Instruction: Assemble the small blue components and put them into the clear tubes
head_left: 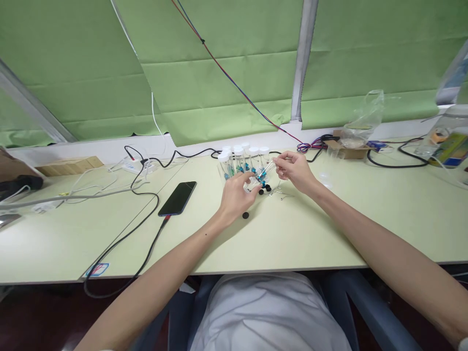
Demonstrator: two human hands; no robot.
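My left hand [237,195] and my right hand [295,170] meet over the pale green table [329,229]. Between them lies a small clear tube [263,172] with something blue inside. The right hand's fingers pinch its upper end, and the left hand's fingers close on its lower end. Just behind the hands stands a cluster of clear tubes with white caps [242,158], several holding blue bits. Small black caps [245,215] lie loose on the table by the left hand. Thin metal pins [280,193] lie below the right hand.
A black phone [178,198] lies face up to the left with a black cable [124,234] running off the table's front edge. White cables and a power strip [135,166] sit at back left. A cardboard box with a plastic bag [356,136] and bottles [448,136] stand at back right.
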